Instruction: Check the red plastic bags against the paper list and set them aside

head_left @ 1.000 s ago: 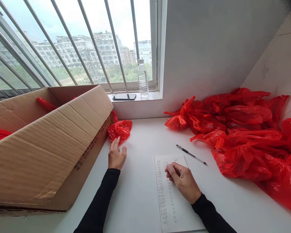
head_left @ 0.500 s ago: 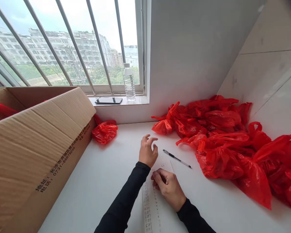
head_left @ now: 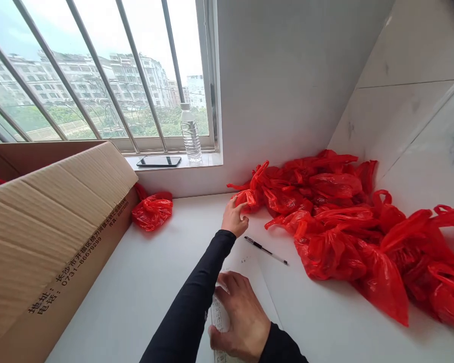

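Observation:
My left hand [head_left: 235, 218] reaches forward over the white table, fingers apart and curved, in front of the leftmost red plastic bag [head_left: 251, 200] of a pile; I cannot tell whether the fingertips touch it. Nearer to me, my right hand [head_left: 242, 318] lies over a white sheet of paper [head_left: 263, 287] with handwritten rows, its thumb and fingers spread and nothing seen in them. Part of the writing is hidden under that hand and my left sleeve. A black-and-clear pen [head_left: 267, 250] lies just right of the paper's far end.
Several tied red bags [head_left: 336, 217] are heaped along the wall at the right. An open cardboard box [head_left: 64, 222] fills the left side, with another red bag [head_left: 152, 212] beside it. A phone [head_left: 159, 161] and a water bottle [head_left: 191, 133] rest on the sill by the barred window.
My left hand has moved forward to the nearest red bag. My right hand has come back towards me and opened from a pinch to spread fingers. The camera view has turned slightly right.

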The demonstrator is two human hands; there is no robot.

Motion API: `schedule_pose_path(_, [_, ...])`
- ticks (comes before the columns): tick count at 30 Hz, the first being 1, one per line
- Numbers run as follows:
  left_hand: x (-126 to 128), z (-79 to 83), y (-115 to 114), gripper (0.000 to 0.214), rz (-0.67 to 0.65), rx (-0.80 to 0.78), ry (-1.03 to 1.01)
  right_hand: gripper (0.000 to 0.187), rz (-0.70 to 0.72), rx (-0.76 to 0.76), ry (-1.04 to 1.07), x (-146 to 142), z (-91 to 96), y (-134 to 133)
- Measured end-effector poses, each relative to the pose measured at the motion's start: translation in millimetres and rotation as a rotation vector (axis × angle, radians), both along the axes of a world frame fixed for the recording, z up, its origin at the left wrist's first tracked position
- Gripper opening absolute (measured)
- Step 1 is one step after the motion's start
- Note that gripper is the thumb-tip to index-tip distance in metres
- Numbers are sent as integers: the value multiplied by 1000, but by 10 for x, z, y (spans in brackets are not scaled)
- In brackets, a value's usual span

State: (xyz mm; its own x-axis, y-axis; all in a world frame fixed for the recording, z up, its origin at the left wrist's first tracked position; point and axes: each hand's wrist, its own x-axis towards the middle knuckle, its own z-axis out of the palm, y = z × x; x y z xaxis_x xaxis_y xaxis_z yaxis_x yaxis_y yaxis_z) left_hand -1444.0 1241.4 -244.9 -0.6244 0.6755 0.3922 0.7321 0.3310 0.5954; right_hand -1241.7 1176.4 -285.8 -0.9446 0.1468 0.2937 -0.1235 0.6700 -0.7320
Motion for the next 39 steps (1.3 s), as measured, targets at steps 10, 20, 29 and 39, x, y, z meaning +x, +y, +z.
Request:
schedule_pose_path(10, [159, 194, 144, 53, -138, 255, -70, 50, -54, 44, 7, -59, -5, 114])
schedule_pose_path(20, [24, 444, -1166, 41, -12, 621, -502, 46, -236, 94, -31, -64, 8, 243])
schedule_pose_path(29, [894, 562, -2300, 37, -45, 790, -915, 33, -258, 3, 46, 6, 65, 256])
schedule_pose_path(39, [849, 158, -2427, 56, 261, 633, -496, 20, -93, -262, 147, -121, 262, -147])
